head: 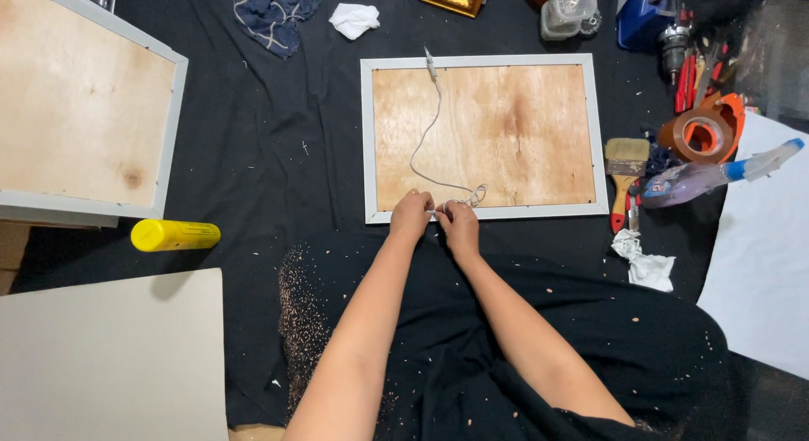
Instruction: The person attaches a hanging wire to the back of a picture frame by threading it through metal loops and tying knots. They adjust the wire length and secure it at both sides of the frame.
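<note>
Pinching the near end of a thin white cord (pixel 424 146), the left hand (pixel 410 215) and right hand (pixel 459 220) meet, fingers closed on it, at the lower rail of a white picture frame (pixel 366 138) lying face down with its plywood backing (pixel 489 129) up. The cord runs up across the backing to the top rail. Around it on the black cloth (pixel 270 155) lie a yellow tube (pixel 174 235) to the left and a paintbrush (pixel 626 167), tape roll (pixel 701 133) and crumpled tissue (pixel 645 262) to the right.
</note>
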